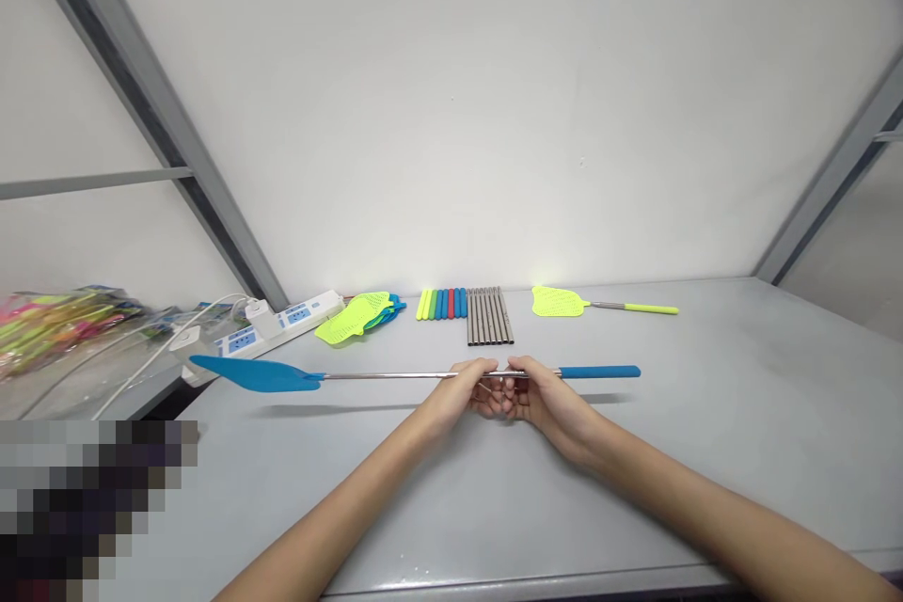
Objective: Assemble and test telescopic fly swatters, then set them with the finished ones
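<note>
A blue fly swatter [258, 373] with an extended metal rod is held level above the table, its flat head to the left and its blue grip to the right. My left hand [474, 388] is closed around the rod near its middle. Close beside it, my right hand [530, 386] grips the rod just left of the blue handle. The fingers of both hands curl beneath the rod, thumbs on top, and the two hands nearly meet.
Behind the hands lie a row of metal tubes [490, 316], several coloured foam grips [441, 304] and a stack of swatter heads [358, 318]. A yellow swatter [561, 302] lies back right. A power strip [300, 315] with cables and bagged items [71, 320] are at left.
</note>
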Demonstrator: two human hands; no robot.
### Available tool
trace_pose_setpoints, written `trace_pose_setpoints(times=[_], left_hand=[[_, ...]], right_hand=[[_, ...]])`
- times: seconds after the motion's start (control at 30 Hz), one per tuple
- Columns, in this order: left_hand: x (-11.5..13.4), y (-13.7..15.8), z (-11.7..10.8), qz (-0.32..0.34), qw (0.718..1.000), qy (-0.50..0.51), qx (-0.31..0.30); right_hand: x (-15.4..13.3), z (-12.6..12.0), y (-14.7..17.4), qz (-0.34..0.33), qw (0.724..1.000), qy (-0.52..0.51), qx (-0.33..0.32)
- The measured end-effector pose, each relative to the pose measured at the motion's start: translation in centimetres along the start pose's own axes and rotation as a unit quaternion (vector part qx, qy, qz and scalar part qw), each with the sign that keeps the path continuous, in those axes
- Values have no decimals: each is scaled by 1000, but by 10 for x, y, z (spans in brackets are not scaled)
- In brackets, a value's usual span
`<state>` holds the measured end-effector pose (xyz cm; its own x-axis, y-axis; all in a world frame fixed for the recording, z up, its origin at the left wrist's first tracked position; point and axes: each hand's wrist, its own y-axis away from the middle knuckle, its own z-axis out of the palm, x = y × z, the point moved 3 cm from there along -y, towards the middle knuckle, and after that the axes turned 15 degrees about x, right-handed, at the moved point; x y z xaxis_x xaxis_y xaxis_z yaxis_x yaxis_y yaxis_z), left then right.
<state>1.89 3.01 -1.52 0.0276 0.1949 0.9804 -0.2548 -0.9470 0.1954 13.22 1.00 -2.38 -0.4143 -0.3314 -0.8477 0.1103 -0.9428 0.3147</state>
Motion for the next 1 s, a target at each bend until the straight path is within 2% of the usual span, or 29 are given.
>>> trace_pose_setpoints(times=[0.77, 1.0], left_hand=[[9, 6, 6, 21, 999, 27, -24], [14, 9, -3, 25, 1000, 17, 8]], right_hand=[[-6, 9, 7, -7, 997, -20, -80], [-4, 5, 5, -2, 998, -31, -49]])
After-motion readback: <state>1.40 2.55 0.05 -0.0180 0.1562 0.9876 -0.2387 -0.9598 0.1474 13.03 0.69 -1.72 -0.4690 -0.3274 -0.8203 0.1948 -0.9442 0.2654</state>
